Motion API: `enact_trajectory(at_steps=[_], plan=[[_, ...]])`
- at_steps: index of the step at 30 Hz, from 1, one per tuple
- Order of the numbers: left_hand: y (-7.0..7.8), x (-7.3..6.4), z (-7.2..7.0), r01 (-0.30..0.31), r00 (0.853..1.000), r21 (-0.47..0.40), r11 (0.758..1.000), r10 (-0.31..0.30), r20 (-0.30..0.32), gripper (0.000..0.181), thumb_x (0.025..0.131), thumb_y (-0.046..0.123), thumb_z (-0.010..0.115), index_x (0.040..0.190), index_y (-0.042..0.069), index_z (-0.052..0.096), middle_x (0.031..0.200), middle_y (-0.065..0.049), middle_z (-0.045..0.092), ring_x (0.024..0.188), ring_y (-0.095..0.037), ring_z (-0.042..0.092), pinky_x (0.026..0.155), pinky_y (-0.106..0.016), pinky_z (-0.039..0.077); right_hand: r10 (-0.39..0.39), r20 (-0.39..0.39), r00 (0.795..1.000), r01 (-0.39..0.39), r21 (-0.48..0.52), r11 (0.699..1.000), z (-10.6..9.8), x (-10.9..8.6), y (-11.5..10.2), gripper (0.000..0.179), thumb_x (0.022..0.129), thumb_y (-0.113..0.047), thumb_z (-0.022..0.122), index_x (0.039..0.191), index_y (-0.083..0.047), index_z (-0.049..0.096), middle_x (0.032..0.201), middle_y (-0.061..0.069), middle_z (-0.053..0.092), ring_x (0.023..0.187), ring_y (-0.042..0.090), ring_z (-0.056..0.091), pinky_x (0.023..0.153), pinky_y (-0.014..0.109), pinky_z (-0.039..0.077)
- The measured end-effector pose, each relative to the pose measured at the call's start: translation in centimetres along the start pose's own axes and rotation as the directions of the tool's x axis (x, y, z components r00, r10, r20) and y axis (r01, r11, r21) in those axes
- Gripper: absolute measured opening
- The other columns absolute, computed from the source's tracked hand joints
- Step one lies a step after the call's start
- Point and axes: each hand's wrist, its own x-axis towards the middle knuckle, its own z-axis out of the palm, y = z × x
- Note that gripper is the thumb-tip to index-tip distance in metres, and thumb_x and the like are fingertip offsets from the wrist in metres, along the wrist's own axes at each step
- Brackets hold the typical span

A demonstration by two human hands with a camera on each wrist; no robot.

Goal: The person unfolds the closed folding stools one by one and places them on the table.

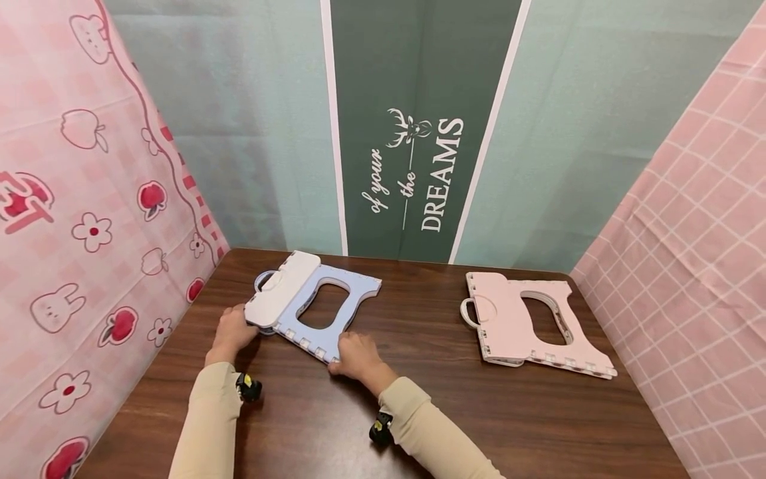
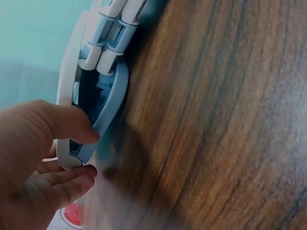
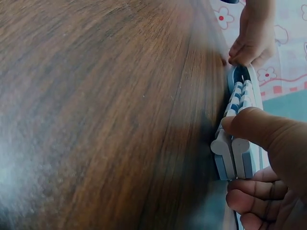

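A folded blue-and-white step stool [image 1: 286,287] lies flat toward the left of the table, its small carry handle facing left. My left hand [image 1: 232,330] grips the near corner of its white top. In the left wrist view the thumb and fingers of that hand [image 2: 43,153] pinch the edge from both sides. My right hand [image 1: 359,358] holds the near end of the blue leg panel. The right wrist view shows the right thumb [image 3: 249,125] over the hinged edge of the stool [image 3: 232,155], the fingers curled at its other side.
A folded pink step stool [image 1: 509,316] lies on the right of the brown wooden table [image 1: 419,412]. Behind the table hangs a green curtain [image 1: 269,133] with white lettering. Pink patterned cloths [image 1: 706,219] hang along both sides.
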Motion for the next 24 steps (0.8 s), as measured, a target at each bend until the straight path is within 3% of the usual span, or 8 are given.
enact_trajectory(at_steps=[10, 15, 24], plan=[[-0.4, 0.0, -0.1, 0.039, 0.998, -0.065, 0.997, -0.035, 0.055, 0.053, 0.073, 0.004, 0.063, 0.118, -0.02, 0.046, 0.116, -0.036, 0.049, 0.109, -0.05, 0.042, 0.094, -0.054, 0.033, 0.001, -0.031, 1.0, -0.001, 0.0, 1.0, 0.1, -0.2, -0.2, 0.043, 0.063, -0.04, 0.075, 0.082, -0.004, 0.06, 0.073, 0.007, 0.058, 0.068, 0.022, 0.059, 0.059, 0.033, 0.048], [-0.1, 0.0, -0.6, 0.073, 0.996, -0.082, 0.994, -0.068, 0.054, 0.052, 0.073, 0.003, 0.065, 0.116, -0.019, 0.047, 0.111, -0.037, 0.05, 0.105, -0.051, 0.043, 0.092, -0.055, 0.034, 0.002, -0.03, 1.0, -0.002, 0.004, 1.0, 0.2, -0.3, 0.0, 0.043, 0.064, -0.039, 0.075, 0.083, -0.004, 0.06, 0.075, 0.006, 0.058, 0.068, 0.022, 0.06, 0.059, 0.033, 0.048], [0.4, -0.1, -1.3, 0.078, 0.997, -0.098, 0.992, -0.075, 0.027, 0.053, 0.069, 0.004, 0.067, 0.114, -0.019, 0.049, 0.106, -0.036, 0.052, 0.103, -0.049, 0.044, 0.092, -0.054, 0.032, 0.033, -0.029, 0.999, -0.032, 0.035, 0.999, -0.2, -0.6, 0.6, 0.04, 0.062, -0.038, 0.077, 0.078, -0.007, 0.058, 0.072, 0.005, 0.055, 0.066, 0.023, 0.058, 0.056, 0.034, 0.047]])
